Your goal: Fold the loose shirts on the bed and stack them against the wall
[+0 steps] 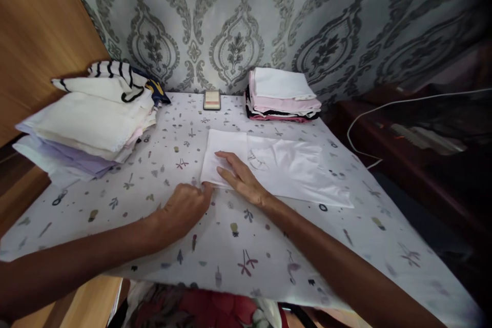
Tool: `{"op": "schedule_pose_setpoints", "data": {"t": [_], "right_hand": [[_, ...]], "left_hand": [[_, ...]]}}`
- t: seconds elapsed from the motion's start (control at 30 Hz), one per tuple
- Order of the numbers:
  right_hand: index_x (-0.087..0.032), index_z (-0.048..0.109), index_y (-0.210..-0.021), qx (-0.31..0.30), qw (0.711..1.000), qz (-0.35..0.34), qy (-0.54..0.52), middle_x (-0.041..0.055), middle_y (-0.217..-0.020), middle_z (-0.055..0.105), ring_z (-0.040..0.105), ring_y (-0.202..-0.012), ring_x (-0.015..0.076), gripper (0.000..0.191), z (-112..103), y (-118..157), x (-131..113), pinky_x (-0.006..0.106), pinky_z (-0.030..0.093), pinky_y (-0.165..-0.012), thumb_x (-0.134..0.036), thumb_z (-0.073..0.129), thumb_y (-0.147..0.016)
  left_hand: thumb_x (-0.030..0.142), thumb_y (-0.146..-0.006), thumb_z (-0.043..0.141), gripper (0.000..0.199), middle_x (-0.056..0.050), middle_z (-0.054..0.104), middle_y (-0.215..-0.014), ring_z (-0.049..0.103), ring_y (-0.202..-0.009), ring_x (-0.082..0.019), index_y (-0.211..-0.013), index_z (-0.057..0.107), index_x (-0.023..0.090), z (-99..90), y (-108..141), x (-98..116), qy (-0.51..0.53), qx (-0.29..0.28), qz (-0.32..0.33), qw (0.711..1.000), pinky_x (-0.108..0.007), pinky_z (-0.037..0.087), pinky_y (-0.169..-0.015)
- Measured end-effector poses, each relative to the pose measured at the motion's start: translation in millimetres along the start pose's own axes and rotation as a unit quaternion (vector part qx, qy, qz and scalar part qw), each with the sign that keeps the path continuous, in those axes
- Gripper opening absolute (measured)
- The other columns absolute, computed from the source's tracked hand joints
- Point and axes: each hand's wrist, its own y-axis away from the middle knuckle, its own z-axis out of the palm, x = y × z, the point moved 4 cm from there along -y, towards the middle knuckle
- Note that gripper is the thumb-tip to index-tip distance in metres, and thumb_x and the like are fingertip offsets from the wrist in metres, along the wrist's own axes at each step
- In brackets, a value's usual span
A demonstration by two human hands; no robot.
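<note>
A white garment (295, 164), perhaps a shirt, lies flat in a long strip across the middle of the table, its left end folded over on itself. My left hand (188, 207) is closed, with thumb and fingers pinching the near left corner of the fold. On top of the folded part rests my right hand (240, 179), palm down, its fingers stretched out and apart. Toward the right, the cloth is unfolded and wrinkled, and a faint print shows beside the fold's edge.
At the left stands a loose pile of clothes (88, 123); a neat folded stack (282, 95) sits at the back right. Between them is a small dark-framed object (212, 100). A patterned cloth covers the table (161, 261). A white cable (403, 102) runs on the right.
</note>
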Motion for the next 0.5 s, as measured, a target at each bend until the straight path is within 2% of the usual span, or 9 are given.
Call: {"op": "schedule_pose_setpoints", "data": {"t": [0.07, 0.13, 0.23, 0.3, 0.37, 0.43, 0.5], "right_hand": [[-0.027, 0.054, -0.133, 0.006, 1.0, -0.009, -0.004, 0.0086, -0.142, 0.052, 0.048, -0.133, 0.0247, 0.042, 0, 1, 1, 0.045, 0.041, -0.11, -0.046, 0.051, -0.096], [-0.026, 0.055, -0.131, 0.009, 1.0, -0.015, -0.008, 0.0093, -0.141, 0.053, 0.05, -0.132, 0.0246, 0.042, 0, 1, 2, 0.043, 0.044, -0.108, -0.045, 0.053, -0.094], [-0.024, 0.059, -0.127, 0.022, 1.0, -0.013, 0.002, 0.0098, -0.135, 0.058, 0.057, -0.122, 0.0247, 0.038, -4, -6, 4, 0.042, 0.051, -0.098, -0.04, 0.053, -0.093], [-0.022, 0.062, -0.124, 0.043, 0.998, -0.019, 0.04, 0.0096, -0.128, 0.063, 0.061, -0.115, 0.024, 0.034, -11, -19, 5, 0.042, 0.051, -0.096, -0.03, 0.05, -0.093], [-0.019, 0.064, -0.123, 0.068, 0.991, -0.018, 0.115, 0.0112, -0.127, 0.065, 0.061, -0.116, 0.024, 0.036, -20, -36, 7, 0.043, 0.048, -0.102, -0.021, 0.045, -0.092], [-0.012, 0.062, -0.128, 0.082, 0.973, 0.007, 0.216, 0.016, -0.135, 0.061, 0.056, -0.127, 0.0253, 0.041, -28, -52, 11, 0.043, 0.041, -0.111, -0.016, 0.042, -0.092], [-0.005, 0.057, -0.134, 0.084, 0.946, 0.049, 0.31, 0.0214, -0.145, 0.052, 0.046, -0.138, 0.0276, 0.044, -32, -62, 17, 0.043, 0.034, -0.117, -0.016, 0.041, -0.094]], "left_hand": [[0.005, -0.076, 0.056, 0.059, -0.01, 0.068, -0.071, 0.066, -0.061, -0.026, -0.135, 0.051, 0.003, -3.4, 13, 2, -0.019, -0.006, 0.005, 1.0, -0.034, 0.047, -0.053], [0.006, -0.075, 0.058, 0.057, -0.01, 0.069, -0.073, 0.066, -0.063, -0.026, -0.132, 0.054, 0.007, -9.6, 22, -2, 0.005, -0.031, 0.028, 0.999, -0.034, 0.047, -0.056], [0.012, -0.085, 0.052, 0.022, -0.003, 0.065, -0.064, 0.061, -0.056, -0.021, -0.102, 0.066, 0.019, -21.8, 11, -31, 0.124, -0.063, 0.041, 0.989, -0.03, 0.042, -0.055], [0.019, -0.092, 0.045, 0.021, 0.001, 0.063, -0.06, 0.057, -0.054, -0.018, -0.09, 0.066, 0.023, -27.8, -18, -66, 0.215, -0.02, 0.001, 0.976, -0.027, 0.039, -0.055], [0.019, -0.091, 0.045, 0.023, 0.001, 0.064, -0.065, 0.059, -0.059, -0.018, -0.099, 0.066, 0.024, -27.0, -58, -107, 0.284, 0.065, -0.072, 0.954, -0.027, 0.039, -0.059], [0.022, -0.09, 0.045, 0.024, -0.003, 0.069, -0.078, 0.062, -0.071, -0.02, -0.103, 0.066, 0.022, -16.9, -102, -140, 0.339, 0.128, -0.137, 0.922, -0.029, 0.042, -0.066], [0.023, -0.088, 0.047, 0.023, -0.006, 0.07, -0.087, 0.063, -0.079, -0.022, -0.1, 0.067, 0.019, -1.0, -142, -157, 0.38, 0.135, -0.149, 0.903, -0.031, 0.044, -0.071]]}}
